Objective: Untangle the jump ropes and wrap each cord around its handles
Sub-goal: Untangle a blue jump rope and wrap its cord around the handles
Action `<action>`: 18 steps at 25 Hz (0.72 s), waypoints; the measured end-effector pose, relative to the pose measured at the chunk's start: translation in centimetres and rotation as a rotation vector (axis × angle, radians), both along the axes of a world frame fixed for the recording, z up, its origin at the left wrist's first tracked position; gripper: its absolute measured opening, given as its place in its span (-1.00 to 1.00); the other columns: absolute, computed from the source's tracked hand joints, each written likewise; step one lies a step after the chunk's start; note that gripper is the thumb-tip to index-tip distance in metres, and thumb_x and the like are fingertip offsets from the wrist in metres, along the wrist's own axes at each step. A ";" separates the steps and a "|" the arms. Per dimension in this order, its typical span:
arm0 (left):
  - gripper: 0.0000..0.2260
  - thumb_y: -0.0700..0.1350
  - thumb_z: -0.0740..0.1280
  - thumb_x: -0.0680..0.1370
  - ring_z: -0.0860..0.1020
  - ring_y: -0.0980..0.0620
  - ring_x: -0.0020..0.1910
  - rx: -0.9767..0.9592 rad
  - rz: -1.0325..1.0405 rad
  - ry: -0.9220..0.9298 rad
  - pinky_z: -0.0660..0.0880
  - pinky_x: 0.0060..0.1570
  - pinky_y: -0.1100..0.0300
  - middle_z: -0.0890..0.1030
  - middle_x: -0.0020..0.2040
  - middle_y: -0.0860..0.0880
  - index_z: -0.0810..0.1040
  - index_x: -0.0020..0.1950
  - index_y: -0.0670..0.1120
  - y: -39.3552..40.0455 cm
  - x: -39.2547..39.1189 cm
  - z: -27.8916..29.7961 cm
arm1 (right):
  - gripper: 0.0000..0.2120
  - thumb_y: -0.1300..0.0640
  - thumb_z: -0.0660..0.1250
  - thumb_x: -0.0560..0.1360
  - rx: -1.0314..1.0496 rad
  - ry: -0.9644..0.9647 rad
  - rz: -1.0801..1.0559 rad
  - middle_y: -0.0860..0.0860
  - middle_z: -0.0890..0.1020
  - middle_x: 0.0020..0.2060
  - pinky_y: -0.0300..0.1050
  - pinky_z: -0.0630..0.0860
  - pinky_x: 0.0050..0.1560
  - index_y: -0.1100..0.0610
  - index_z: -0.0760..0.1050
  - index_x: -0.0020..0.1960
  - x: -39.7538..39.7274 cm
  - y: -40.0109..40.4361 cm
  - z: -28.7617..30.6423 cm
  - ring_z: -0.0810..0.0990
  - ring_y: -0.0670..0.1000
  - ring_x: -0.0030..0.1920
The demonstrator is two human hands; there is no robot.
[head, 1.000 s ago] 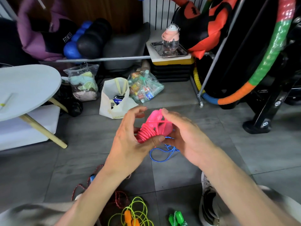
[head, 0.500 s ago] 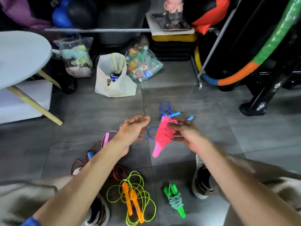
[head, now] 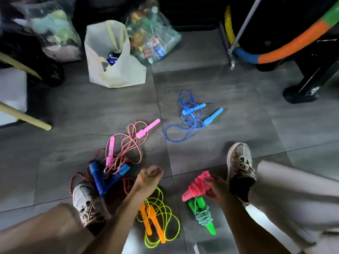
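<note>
My right hand (head: 217, 189) grips the hot-pink jump rope (head: 197, 186), its cord wound round the handles, low over the floor just above the wrapped green rope (head: 202, 215). My left hand (head: 149, 177) hovers with curled fingers and holds nothing. Loose on the tiles lie a blue rope with light-blue handles (head: 192, 116), a red-and-white twisted cord with pale-pink handles (head: 126, 143), a red cord with dark-blue handles (head: 106, 175), and a neon-yellow cord with orange handles (head: 156, 220). The pale-pink and dark-blue ropes overlap in a tangle.
My two shoes (head: 239, 167) (head: 86, 202) flank the ropes. A white bag (head: 113, 57) and clear plastic bags (head: 152, 35) stand at the back. A wooden table leg (head: 23, 116) is at left, a black stand foot (head: 300, 92) and a padded hoop (head: 278, 50) at right.
My right hand has carried the wrapped pink rope down and toward me, next to the green one. My left hand has let go of it and drawn back. The view has tilted downward.
</note>
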State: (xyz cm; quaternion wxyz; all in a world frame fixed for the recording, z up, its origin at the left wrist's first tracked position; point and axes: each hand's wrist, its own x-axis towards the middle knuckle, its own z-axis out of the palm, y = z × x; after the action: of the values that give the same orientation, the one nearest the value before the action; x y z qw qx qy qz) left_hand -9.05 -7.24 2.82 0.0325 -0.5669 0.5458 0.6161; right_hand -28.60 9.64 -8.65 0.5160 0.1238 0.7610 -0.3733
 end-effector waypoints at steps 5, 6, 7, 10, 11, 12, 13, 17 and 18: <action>-0.82 -0.16 0.33 0.59 0.56 -0.01 -0.19 -0.056 0.095 0.068 0.45 -0.12 0.13 0.60 -0.21 -0.03 0.53 -0.21 0.00 -1.3 -2.5 -1.5 | -0.67 0.08 0.23 0.49 0.336 0.388 0.368 0.21 0.58 0.06 -0.02 0.43 0.17 0.20 0.51 0.18 -1.6 -2.8 0.1 0.55 0.19 0.13; -0.83 -0.18 0.33 0.59 0.55 -0.02 -0.20 -0.068 0.116 0.081 0.43 -0.15 0.14 0.59 -0.20 -0.07 0.55 -0.20 -0.06 -1.7 -3.3 -2.2 | -0.60 0.09 0.14 0.51 0.389 0.518 0.543 0.22 0.53 0.20 -0.02 0.37 0.24 0.22 0.46 0.28 -2.5 -4.0 0.4 0.50 0.21 0.23; -0.86 -0.19 0.33 0.59 0.53 -0.02 -0.21 -0.078 0.121 0.095 0.40 -0.19 0.16 0.57 -0.21 -0.09 0.57 -0.18 -0.14 -2.0 -4.1 -2.8 | -0.58 0.13 0.16 0.51 0.343 0.601 0.600 0.23 0.50 0.25 -0.01 0.35 0.23 0.22 0.41 0.33 -3.4 -5.5 0.7 0.48 0.23 0.26; -0.86 -0.21 0.34 0.57 0.52 0.01 -0.25 -0.118 0.108 0.107 0.40 -0.21 0.17 0.59 -0.25 -0.13 0.58 -0.14 -0.25 -2.6 -6.6 -5.4 | -0.44 0.27 0.29 0.46 0.143 0.699 0.673 0.19 0.43 0.37 -0.01 0.41 0.20 0.20 0.30 0.45 -8.0 -10.8 0.6 0.48 0.22 0.28; -0.86 -0.21 0.35 0.57 0.53 0.01 -0.27 -0.108 0.118 0.116 0.41 -0.23 0.20 0.60 -0.27 -0.13 0.59 -0.18 -0.20 -2.7 -7.4 -6.0 | -0.38 0.29 0.29 0.45 0.114 0.747 0.745 0.16 0.38 0.42 0.00 0.40 0.23 0.19 0.24 0.49 -9.6 -12.4 0.2 0.46 0.21 0.31; -0.85 -0.23 0.35 0.56 0.53 0.04 -0.31 -0.090 0.133 0.129 0.42 -0.28 0.24 0.60 -0.29 -0.10 0.59 -0.21 -0.12 -2.8 -8.3 -6.7 | -0.32 0.31 0.30 0.44 0.090 0.786 0.816 0.13 0.31 0.47 0.02 0.40 0.26 0.17 0.18 0.52 -11.2 -14.0 -0.9 0.44 0.22 0.34; -0.84 -0.23 0.37 0.54 0.53 0.08 -0.35 -0.074 0.146 0.150 0.42 -0.34 0.29 0.60 -0.31 -0.05 0.59 -0.22 -0.06 -3.0 -9.1 -7.4 | -0.26 0.33 0.29 0.42 0.096 0.822 0.885 0.11 0.23 0.51 0.06 0.42 0.29 0.14 0.13 0.54 -12.7 -15.6 -1.9 0.42 0.24 0.35; -0.94 -0.12 0.37 0.45 0.56 0.12 -0.37 -0.048 0.125 0.179 0.43 -0.37 0.29 0.63 -0.28 -0.02 0.61 -0.21 0.01 -3.5 -10.8 -10.0 | -0.31 0.29 0.27 0.45 0.304 0.810 1.159 0.03 0.18 0.51 0.13 0.44 0.27 0.06 0.12 0.52 -15.1 -18.2 -5.8 0.41 0.24 0.33; -0.89 -0.18 0.37 0.50 0.57 0.12 -0.36 -0.037 0.122 0.173 0.43 -0.37 0.30 0.64 -0.27 -0.02 0.62 -0.20 -0.01 -3.5 -10.9 -10.4 | -0.44 0.22 0.29 0.50 0.380 0.841 1.186 0.06 0.29 0.44 0.12 0.46 0.23 0.08 0.22 0.46 -15.0 -18.2 -6.0 0.43 0.23 0.30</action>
State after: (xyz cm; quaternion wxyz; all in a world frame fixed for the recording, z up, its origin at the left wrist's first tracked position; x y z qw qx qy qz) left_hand -19.98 -10.77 -7.62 -0.0628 -0.5444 0.5224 0.6533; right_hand -43.62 -8.56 -14.69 0.2659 -0.3732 0.8844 0.0891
